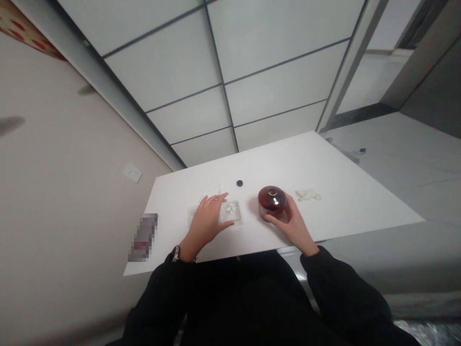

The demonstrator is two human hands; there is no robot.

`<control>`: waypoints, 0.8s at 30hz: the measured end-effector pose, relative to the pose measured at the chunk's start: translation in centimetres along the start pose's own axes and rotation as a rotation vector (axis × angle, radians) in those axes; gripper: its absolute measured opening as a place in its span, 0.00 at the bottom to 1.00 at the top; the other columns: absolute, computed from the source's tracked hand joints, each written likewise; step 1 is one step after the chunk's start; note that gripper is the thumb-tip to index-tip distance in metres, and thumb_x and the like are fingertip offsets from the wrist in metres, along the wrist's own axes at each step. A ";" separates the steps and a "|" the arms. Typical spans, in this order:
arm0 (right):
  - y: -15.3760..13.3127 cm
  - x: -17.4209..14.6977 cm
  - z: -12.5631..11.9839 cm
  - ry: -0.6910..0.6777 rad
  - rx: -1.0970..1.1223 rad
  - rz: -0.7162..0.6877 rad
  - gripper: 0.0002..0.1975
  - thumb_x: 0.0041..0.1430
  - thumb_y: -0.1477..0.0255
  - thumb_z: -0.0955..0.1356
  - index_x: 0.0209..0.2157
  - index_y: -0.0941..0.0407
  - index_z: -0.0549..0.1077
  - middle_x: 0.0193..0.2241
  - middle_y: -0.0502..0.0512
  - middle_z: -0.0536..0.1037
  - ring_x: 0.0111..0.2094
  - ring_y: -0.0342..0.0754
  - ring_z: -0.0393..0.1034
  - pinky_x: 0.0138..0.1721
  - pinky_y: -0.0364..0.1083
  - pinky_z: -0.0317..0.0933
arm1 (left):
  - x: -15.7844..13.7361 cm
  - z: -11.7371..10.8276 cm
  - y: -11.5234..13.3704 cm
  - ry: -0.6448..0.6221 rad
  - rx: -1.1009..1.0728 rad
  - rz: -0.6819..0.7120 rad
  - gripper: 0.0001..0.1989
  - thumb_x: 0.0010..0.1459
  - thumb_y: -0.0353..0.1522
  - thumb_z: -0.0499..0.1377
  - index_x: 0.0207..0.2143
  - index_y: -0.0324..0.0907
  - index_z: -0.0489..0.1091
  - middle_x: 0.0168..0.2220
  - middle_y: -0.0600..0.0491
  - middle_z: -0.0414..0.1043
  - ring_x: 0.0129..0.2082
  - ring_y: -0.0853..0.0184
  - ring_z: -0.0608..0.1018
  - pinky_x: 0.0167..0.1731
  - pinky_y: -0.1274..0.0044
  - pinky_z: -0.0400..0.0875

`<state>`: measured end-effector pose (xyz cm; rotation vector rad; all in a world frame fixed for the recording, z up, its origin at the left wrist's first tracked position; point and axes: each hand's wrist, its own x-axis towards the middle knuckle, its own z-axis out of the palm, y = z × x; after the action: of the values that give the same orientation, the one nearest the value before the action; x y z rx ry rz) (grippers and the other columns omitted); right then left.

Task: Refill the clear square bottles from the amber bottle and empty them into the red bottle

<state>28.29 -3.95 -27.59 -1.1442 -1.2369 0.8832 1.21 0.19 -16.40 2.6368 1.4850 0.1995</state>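
A white panelled partition point(180, 62) is filling the far background; a white table point(342, 192) is standing in front of it, its near edge lying close to the person's dark clothing; a pixel-masked item point(143, 235) is lying at the table's left edge, too obscured to be named; a clear moulded tray point(236, 211) is lying left of the middle, looking thin, light and smooth, and probably calling for a gentle hold at its rim; the left hand point(207, 218) is covering part of the tray, its fingers extending and its thumb standing wide apart, though whether it is touching cannot be told; the right hand point(293, 223) is holding a squat amber-red bottle point(268, 198), its thumb pressing on the near side and its fingers curving around the right; the bottle is standing upright near the middle of the table, right of the tray, its round mouth facing up; its glossy body is looking like glass, so it is probably handling as stiff, fairly heavy, slippery and fragile, its widest part offering the surest hold; a crumpled white tissue point(308, 194) is lying to its right; a small black cap point(239, 183) is resting to its far left
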 end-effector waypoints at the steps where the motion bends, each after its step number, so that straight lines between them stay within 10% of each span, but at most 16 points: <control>1: -0.1 0.0 0.0 0.001 -0.017 -0.009 0.41 0.57 0.57 0.78 0.68 0.48 0.63 0.68 0.63 0.68 0.69 0.63 0.64 0.72 0.66 0.56 | 0.2 -0.1 -0.3 0.000 0.007 -0.003 0.42 0.58 0.39 0.73 0.69 0.42 0.60 0.62 0.40 0.75 0.65 0.49 0.75 0.70 0.48 0.59; 17: -0.9 1.1 1.2 -0.016 -0.226 -0.039 0.35 0.54 0.52 0.78 0.59 0.52 0.72 0.59 0.65 0.78 0.60 0.65 0.73 0.65 0.68 0.63 | -1.2 -1.0 -5.7 -0.041 0.003 -0.083 0.53 0.53 0.43 0.75 0.74 0.44 0.53 0.72 0.36 0.64 0.70 0.42 0.69 0.70 0.45 0.56; 24: -0.4 2.5 3.9 -0.031 -0.265 -0.042 0.41 0.54 0.50 0.78 0.63 0.54 0.70 0.61 0.68 0.78 0.63 0.66 0.72 0.66 0.67 0.63 | -3.3 0.0 -8.8 -0.066 -0.127 -0.093 0.53 0.54 0.37 0.74 0.74 0.44 0.51 0.69 0.38 0.67 0.68 0.48 0.72 0.67 0.58 0.67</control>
<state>24.84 -0.98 -26.70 -1.3119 -1.4291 0.7215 -7.90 1.88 -18.04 2.4453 1.5169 0.1897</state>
